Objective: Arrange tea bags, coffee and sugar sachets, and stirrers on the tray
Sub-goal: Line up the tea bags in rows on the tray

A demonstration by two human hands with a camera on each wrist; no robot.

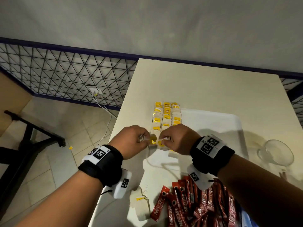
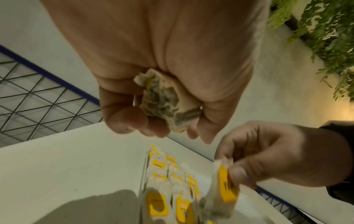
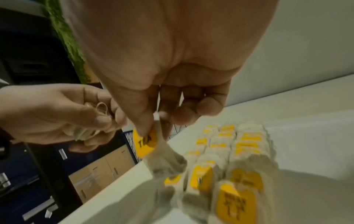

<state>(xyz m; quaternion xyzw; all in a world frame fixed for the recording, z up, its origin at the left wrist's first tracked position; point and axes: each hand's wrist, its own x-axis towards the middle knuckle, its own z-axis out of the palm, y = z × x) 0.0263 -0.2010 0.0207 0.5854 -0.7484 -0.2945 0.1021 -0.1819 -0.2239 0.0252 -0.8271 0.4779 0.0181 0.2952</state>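
Note:
Rows of tea bags (image 1: 167, 115) with yellow tags lie along the left side of a white tray (image 1: 213, 123). Both hands hover over the near end of these rows. My left hand (image 1: 144, 139) grips a crumpled bundle of tea bags (image 2: 162, 103) in its curled fingers. My right hand (image 1: 164, 139) pinches one tea bag (image 3: 162, 156) by its top, thumb on the yellow tag (image 3: 145, 144); that bag hangs just above the rows. Red coffee sachets (image 1: 196, 207) are heaped on the table near me. A loose tea bag (image 1: 141, 203) lies left of them.
An empty glass bowl (image 1: 277, 153) stands on the table right of the tray. The cream table (image 1: 188, 82) ends just left of my left hand; beyond that edge are tiled floor, a cable and a wire-mesh fence (image 1: 65, 74). The tray's right half is bare.

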